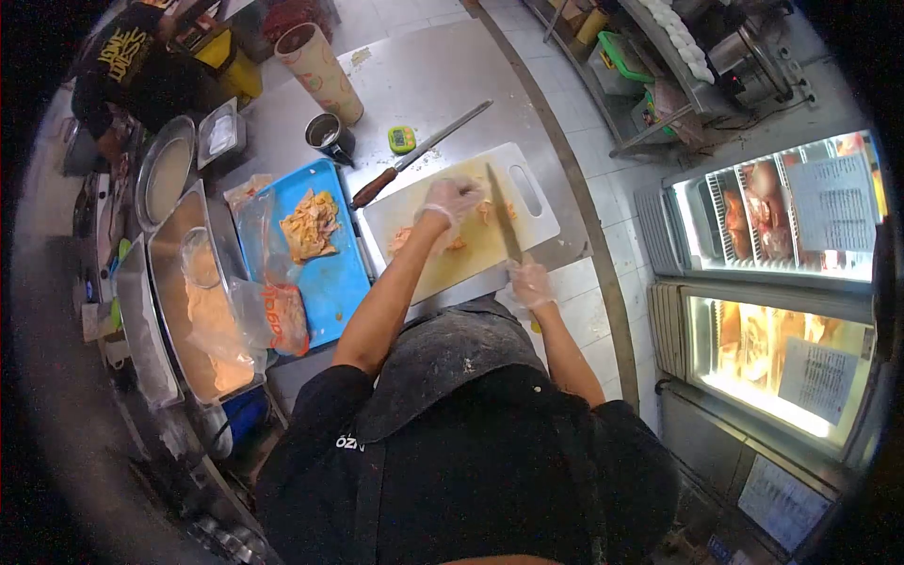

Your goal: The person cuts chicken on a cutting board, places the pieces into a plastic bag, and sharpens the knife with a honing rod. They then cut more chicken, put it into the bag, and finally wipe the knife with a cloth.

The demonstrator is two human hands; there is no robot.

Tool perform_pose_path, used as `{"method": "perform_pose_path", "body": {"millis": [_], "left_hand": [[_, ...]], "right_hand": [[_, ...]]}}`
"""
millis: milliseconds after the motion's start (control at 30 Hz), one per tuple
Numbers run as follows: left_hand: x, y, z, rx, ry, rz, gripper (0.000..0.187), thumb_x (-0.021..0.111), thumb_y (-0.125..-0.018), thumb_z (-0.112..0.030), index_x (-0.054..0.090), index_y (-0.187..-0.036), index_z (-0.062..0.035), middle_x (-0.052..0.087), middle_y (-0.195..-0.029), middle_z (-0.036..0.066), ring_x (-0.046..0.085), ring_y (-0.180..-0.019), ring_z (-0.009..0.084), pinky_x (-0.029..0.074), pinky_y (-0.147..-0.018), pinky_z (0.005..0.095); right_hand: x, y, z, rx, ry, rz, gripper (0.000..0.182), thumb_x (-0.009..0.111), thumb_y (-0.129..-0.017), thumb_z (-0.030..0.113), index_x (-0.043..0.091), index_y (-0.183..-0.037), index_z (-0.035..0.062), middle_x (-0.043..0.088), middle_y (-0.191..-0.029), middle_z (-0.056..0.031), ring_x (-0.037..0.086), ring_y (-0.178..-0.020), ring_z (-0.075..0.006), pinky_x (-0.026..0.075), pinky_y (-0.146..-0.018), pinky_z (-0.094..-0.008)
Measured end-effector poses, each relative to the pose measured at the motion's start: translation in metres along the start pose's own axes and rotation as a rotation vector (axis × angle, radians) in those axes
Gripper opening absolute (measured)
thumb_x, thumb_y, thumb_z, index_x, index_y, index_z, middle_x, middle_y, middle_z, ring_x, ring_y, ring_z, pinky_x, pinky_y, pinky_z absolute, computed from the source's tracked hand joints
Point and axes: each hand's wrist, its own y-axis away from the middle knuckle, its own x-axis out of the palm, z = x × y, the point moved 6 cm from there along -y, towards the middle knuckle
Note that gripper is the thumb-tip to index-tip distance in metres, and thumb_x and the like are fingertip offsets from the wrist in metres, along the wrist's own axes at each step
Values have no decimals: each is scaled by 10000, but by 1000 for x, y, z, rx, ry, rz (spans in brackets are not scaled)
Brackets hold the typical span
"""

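Note:
My right hand point(530, 282), in a clear plastic glove, is closed round the handle of a long knife point(503, 209). The blade points away from me over a white cutting board point(533, 222). My left hand point(454, 198), also gloved, is over the middle of the board, left of the blade. Its fingers are curled together, and what they hold is hidden. Small pieces of raw chicken point(486, 209) lie between this hand and the blade, with more under my left wrist. A blue tray point(336, 297) to the left carries a heap of raw chicken point(311, 226).
Beyond the board lie a honing steel point(428, 143) and a green timer point(402, 140), near a metal cup point(330, 138) and a tall patterned container point(320, 73). A breading pan point(209, 311) and plastic bag point(282, 315) are left. Another person point(122, 71) stands far left; lit fridges point(772, 217) are right.

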Motion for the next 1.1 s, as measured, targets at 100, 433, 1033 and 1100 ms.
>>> {"method": "perform_pose_path", "body": {"millis": [100,433,1033,1100], "left_hand": [[22,6,-26,78,-259,163,295,578,-725,-337,656,-860,-86,637,-856,141,611,-779,310,483,-684,384],[-38,44,52,-92,-507,-9,294,536,-753,-372,657,-822,-113,621,-887,131,584,-863,286,446,-778,389],[-4,100,7,64,-573,-173,216,560,-728,-310,640,-808,-127,540,-974,120,491,-932,310,380,-819,417],[6,93,23,35,-649,-124,216,558,-718,-304,636,-797,-118,524,-994,125,484,-945,312,372,-824,419]], "right_hand": [[-11,8,-25,120,-32,-47,294,470,-831,279,514,-842,-12,579,-758,-273,566,-743,-444,444,-643,-507],[4,2,18,95,70,143,284,453,-831,296,509,-884,22,578,-792,-266,566,-744,-438,454,-652,-494],[34,5,31,-144,43,160,249,524,-742,167,453,-946,42,567,-716,-209,570,-655,-391,460,-562,-484],[39,4,43,-291,99,154,250,529,-741,185,442,-931,48,569,-711,-228,567,-672,-410,455,-569,-489]]}}
